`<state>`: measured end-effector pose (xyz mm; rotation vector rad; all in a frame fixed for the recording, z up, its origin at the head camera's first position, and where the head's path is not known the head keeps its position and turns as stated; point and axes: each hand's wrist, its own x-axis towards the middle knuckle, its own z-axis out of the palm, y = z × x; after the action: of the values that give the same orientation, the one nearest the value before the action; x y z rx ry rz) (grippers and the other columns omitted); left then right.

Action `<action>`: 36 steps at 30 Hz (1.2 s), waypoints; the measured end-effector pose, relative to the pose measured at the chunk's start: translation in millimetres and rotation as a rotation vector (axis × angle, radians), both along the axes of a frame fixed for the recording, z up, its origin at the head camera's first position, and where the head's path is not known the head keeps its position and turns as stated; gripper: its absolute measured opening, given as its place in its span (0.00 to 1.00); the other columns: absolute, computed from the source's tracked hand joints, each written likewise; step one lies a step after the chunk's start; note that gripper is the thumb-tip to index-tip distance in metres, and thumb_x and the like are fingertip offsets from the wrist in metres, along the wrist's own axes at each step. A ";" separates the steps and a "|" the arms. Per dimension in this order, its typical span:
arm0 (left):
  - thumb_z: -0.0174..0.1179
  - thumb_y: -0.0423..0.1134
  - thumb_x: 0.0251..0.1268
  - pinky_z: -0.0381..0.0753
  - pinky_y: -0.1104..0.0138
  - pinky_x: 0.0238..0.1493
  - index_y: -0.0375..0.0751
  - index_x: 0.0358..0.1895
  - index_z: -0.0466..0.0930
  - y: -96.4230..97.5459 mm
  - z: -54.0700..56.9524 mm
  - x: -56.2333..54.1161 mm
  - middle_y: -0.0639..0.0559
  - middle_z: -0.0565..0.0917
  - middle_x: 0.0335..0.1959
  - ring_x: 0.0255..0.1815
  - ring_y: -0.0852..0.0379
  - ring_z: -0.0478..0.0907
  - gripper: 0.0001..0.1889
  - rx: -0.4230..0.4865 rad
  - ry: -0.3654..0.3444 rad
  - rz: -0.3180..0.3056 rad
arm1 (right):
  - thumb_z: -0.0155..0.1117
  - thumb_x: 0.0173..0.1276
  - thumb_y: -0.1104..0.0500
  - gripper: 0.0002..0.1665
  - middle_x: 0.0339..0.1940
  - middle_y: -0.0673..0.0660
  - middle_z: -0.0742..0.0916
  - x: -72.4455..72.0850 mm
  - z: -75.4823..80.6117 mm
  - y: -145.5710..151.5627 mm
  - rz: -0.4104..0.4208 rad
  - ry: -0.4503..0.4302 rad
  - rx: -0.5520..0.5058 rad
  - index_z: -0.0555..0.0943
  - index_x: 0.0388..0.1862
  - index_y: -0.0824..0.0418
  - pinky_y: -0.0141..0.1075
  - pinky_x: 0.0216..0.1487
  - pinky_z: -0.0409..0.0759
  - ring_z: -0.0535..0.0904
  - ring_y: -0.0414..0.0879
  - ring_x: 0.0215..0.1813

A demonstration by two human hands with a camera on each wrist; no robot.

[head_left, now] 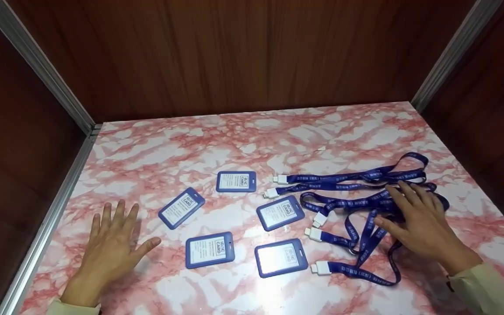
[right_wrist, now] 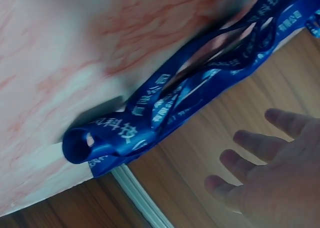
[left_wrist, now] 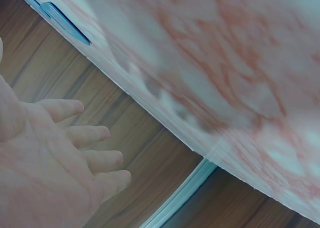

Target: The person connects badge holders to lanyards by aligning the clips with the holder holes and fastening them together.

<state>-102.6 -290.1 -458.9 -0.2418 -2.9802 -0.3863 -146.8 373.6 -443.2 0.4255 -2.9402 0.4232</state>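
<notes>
Fingers (head_left: pixel 120 213) are spread apart on both hands, the right hand (head_left: pixel 427 225) over the lanyards (head_left: pixel 368 203), the left hand (head_left: pixel 110 245) well left of them. Five badges (head_left: pixel 280 213) lie flat on the table (head_left: pixel 217 146), left of the lanyards

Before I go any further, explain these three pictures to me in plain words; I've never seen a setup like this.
There is no machine here, just a person's two bare hands. The wide picture comes from a camera worn on the head, looking forward and down. The other two come from cameras on the wrists, one on each, watching that hand.

The pink-and-white marbled tabletop holds five flat rectangular blue card holders. To their right lies a loose tangle of dark-blue printed fabric lanyards, with five white clips showing.

Nothing is held: the left hand is spread out left of the holders, and the right hand hovers by the lanyards, apart from them in its wrist view.
</notes>
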 end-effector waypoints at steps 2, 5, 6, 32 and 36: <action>0.54 0.71 0.69 0.28 0.38 0.77 0.35 0.81 0.52 0.7 0.7 -0.4 0.25 0.47 0.80 0.81 0.27 0.33 0.52 -0.002 -0.006 -0.002 | 0.64 0.70 0.34 0.53 0.80 0.73 0.60 1.7 0.1 -2.7 0.012 0.006 -0.006 0.57 0.84 0.56 0.75 0.71 0.36 0.48 0.76 0.78; 0.54 0.71 0.69 0.30 0.36 0.77 0.35 0.81 0.52 1.2 0.7 -0.3 0.25 0.47 0.80 0.81 0.26 0.34 0.52 -0.004 -0.004 -0.005 | 0.65 0.70 0.34 0.53 0.80 0.72 0.61 4.0 0.4 -6.6 0.025 0.008 -0.003 0.57 0.84 0.56 0.75 0.72 0.36 0.47 0.75 0.79; 0.54 0.70 0.69 0.30 0.36 0.77 0.35 0.81 0.52 1.2 0.5 -0.3 0.25 0.47 0.80 0.81 0.26 0.34 0.52 -0.004 -0.002 -0.006 | 0.65 0.70 0.34 0.53 0.80 0.72 0.61 4.8 0.5 -7.7 0.029 0.009 -0.001 0.57 0.84 0.56 0.74 0.72 0.35 0.47 0.75 0.79; 0.53 0.72 0.68 0.26 0.40 0.78 0.35 0.81 0.53 8.2 2.1 4.0 0.26 0.49 0.80 0.81 0.26 0.35 0.52 -0.016 -0.011 -0.013 | 0.65 0.70 0.34 0.52 0.83 0.66 0.58 14.3 4.7 -26.5 0.094 -0.011 0.002 0.56 0.85 0.50 0.72 0.74 0.33 0.48 0.73 0.80; 0.54 0.71 0.69 0.26 0.40 0.78 0.35 0.82 0.52 10.0 1.9 4.5 0.26 0.48 0.80 0.81 0.27 0.34 0.52 -0.024 -0.020 -0.016 | 0.65 0.70 0.34 0.52 0.84 0.65 0.58 15.2 4.9 -28.6 0.099 -0.009 0.005 0.55 0.85 0.48 0.72 0.74 0.33 0.49 0.73 0.80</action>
<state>-98.1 -280.1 -457.0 -0.2655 -3.0060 -0.3573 -131.6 345.0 -438.3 0.5727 -2.9387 0.4310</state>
